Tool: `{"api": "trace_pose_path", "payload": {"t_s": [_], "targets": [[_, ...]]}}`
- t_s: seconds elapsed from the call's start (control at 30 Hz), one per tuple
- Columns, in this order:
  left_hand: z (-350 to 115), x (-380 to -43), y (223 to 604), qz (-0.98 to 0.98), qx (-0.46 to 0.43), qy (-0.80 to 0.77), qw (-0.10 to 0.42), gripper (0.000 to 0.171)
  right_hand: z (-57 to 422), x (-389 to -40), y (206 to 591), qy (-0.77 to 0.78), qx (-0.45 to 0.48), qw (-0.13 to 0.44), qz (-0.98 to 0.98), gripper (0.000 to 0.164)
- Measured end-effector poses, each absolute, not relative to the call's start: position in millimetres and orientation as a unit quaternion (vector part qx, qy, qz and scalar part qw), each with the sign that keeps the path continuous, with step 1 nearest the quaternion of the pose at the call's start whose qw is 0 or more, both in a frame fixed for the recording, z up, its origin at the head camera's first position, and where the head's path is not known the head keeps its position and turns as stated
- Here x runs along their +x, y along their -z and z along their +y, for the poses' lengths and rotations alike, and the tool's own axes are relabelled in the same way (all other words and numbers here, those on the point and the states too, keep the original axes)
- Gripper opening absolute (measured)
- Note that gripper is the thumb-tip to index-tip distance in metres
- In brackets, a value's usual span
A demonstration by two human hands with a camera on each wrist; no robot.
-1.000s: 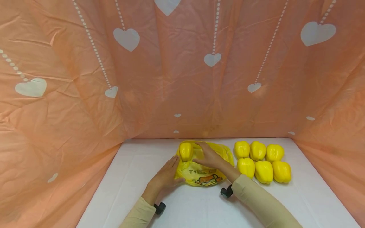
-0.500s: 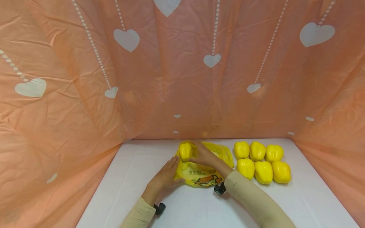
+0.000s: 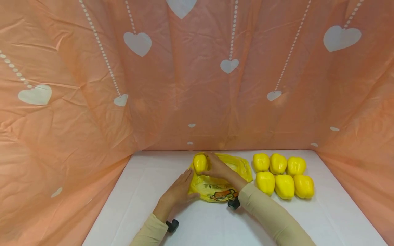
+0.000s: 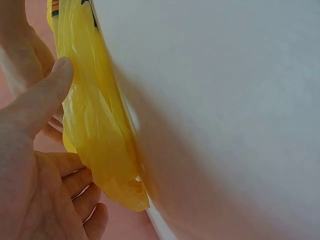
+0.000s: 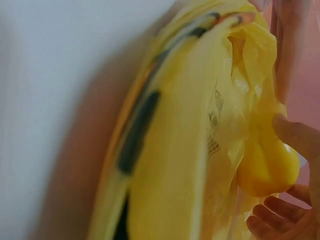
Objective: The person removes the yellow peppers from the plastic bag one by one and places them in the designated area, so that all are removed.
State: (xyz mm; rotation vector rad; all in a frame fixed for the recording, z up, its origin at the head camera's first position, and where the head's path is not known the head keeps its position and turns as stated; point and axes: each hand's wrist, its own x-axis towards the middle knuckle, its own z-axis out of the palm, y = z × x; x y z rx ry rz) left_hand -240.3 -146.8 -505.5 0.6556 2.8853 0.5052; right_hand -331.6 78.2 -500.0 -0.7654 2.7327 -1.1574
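In the head view a yellow plastic bag (image 3: 212, 188) with a printed picture lies open-mouthed on the white table. A yellow bell pepper (image 3: 200, 164) sits at its left end, inside the mouth. My right hand (image 3: 217, 167) reaches over the bag and holds that pepper between thumb and fingers; in the right wrist view the thumb touches one side of the pepper (image 5: 267, 172) and the index finger the other. My left hand (image 3: 178, 188) rests along the bag's left side with its fingers extended. In the left wrist view the left thumb and fingers touch the bag (image 4: 90, 115).
To the right of the bag, several more yellow bell peppers (image 3: 284, 186) stand in two rows on the table (image 3: 147, 177). An orange curtain (image 3: 197, 85) with white hearts hangs behind and at both sides. Each wrist wears a black camera (image 3: 172, 225).
My right hand has moved left across the bag, from a gap beside the pepper to contact with it. The left hand, the bag and the other peppers stay in place.
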Motion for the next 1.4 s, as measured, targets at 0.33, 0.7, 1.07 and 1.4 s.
{"api": "trace_pose_path", "payload": {"t_s": [0.33, 0.7, 1.07, 1.4], "targets": [[-145.6, -238.5, 503.5, 0.959, 0.214, -0.166, 0.078, 0.102, 75.1, -330.0, 500.9, 0.379, -0.226, 0.045, 0.896, 0.088], [-144.2, -238.8, 503.8, 0.961, 0.218, -0.154, 0.073, 0.101, 80.2, -327.2, 500.8, 0.391, -0.235, 0.030, 0.889, 0.087], [-142.2, -237.2, 502.4, 0.963, 0.210, -0.152, 0.073, 0.101, 90.6, -323.2, 493.2, 0.397, -0.250, 0.013, 0.883, 0.085], [-142.1, -236.1, 503.1, 0.964, 0.200, -0.160, 0.079, 0.103, 107.9, -314.3, 486.7, 0.395, -0.243, 0.009, 0.886, 0.085]]}}
